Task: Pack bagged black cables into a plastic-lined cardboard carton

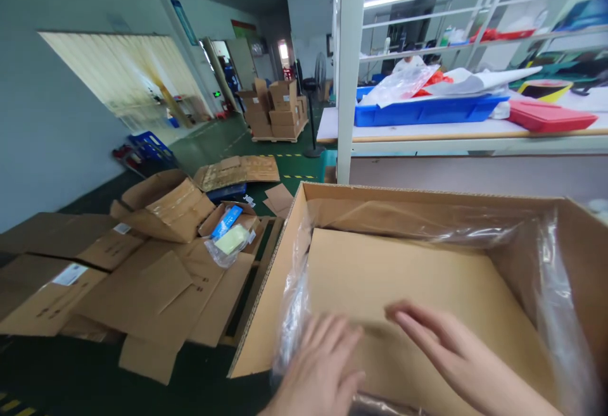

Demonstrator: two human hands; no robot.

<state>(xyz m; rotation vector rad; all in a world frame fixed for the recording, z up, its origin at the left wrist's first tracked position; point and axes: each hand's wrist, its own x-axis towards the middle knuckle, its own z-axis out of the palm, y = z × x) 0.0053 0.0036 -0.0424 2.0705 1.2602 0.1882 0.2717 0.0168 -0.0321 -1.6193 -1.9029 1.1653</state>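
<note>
A large open cardboard box stands right in front of me, lined with a clear plastic bag. A flat cardboard sheet lies inside it. My left hand rests flat on the near part of the sheet, fingers stretched out, holding nothing. My right hand lies beside it, fingers extended and pressed on the same sheet. Both hands reach in from the bottom edge.
Flattened and open cardboard boxes lie piled on the floor at left. Behind the big box stands a white workbench with a post, a blue tray and a red tray. Stacked cartons on a pallet sit far back.
</note>
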